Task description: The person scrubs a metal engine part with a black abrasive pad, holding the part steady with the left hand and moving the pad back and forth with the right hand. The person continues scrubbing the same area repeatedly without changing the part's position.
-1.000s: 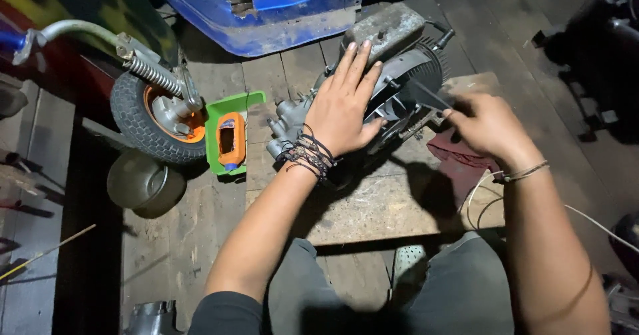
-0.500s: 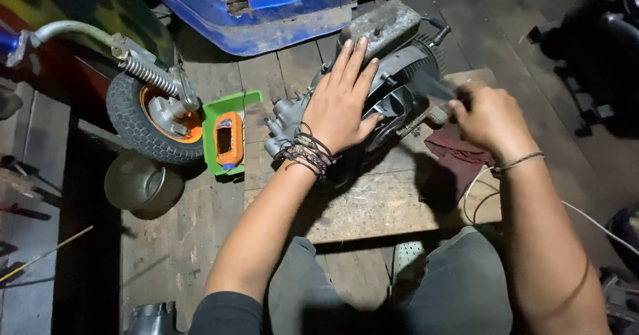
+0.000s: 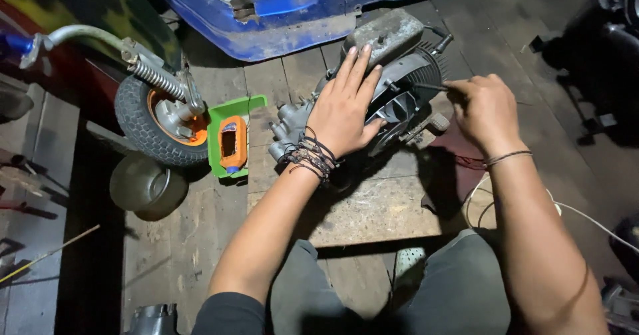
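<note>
Slippage is the main risk: the right hand [image 3: 484, 109] is clenched around a thin dark tool [image 3: 426, 87], seemingly a screwdriver, whose tip sits against the finned fan housing of the small scooter engine [image 3: 393, 75]. If that tip jumps off its seat under pressure, it could skid toward the left hand [image 3: 346, 109], which lies flat and open on the engine casing, fingers spread, pressing down rather than gripping. Those fingers lie near the tool's line.

Engine and hands rest on a low wooden board [image 3: 379, 208] set on the plank floor, the engine lying toward the board's far edge. With only a palm steadying it, a hard push could rock or slide it away from the person.

Just left stands a green and orange case [image 3: 229, 145], beside a small wheel [image 3: 160, 125] with a spring. A white cable [image 3: 572, 208] trails near the right forearm and could snag.
</note>
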